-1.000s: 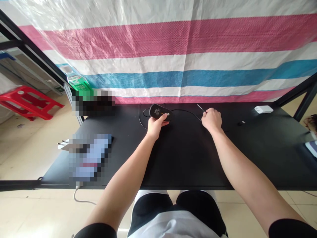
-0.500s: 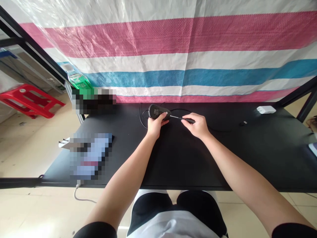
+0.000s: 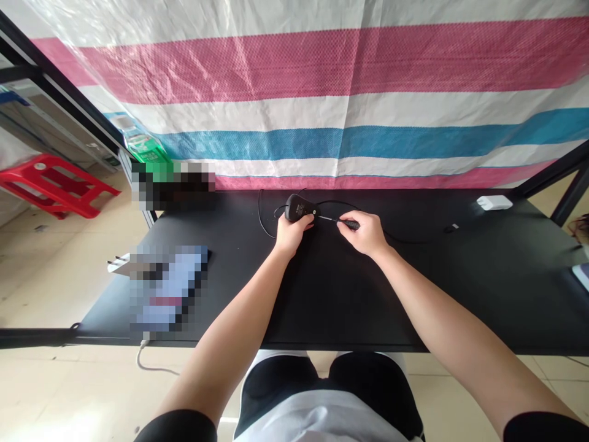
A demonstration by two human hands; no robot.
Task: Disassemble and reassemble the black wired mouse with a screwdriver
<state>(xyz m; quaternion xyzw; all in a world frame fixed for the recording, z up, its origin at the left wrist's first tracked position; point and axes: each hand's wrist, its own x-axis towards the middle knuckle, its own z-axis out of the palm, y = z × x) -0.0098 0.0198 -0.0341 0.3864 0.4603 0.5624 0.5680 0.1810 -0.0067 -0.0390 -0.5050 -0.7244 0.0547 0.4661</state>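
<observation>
A black corded computer mouse [image 3: 300, 208] lies upside down near the far middle of the black table [image 3: 350, 288]. My left hand [image 3: 291, 232] grips its near end, fingers curled around it. My right hand [image 3: 364, 232] is closed on a small black-handled screwdriver [image 3: 341, 221], whose thin shaft points left and touches the mouse's underside. The mouse's black cable [image 3: 264, 220] loops on the table behind and beside it.
A white charger block [image 3: 494, 202] and a small dark plug [image 3: 451, 228] lie at the far right. Blurred objects sit at the table's left side [image 3: 166, 288] and far left corner [image 3: 172, 183]. A striped tarpaulin [image 3: 322, 92] hangs behind. A red stool [image 3: 50, 190] stands on the floor, left.
My right hand swung the screwdriver from the right of the table over to the mouse and set its tip against the underside. My left hand turned the mouse slightly.
</observation>
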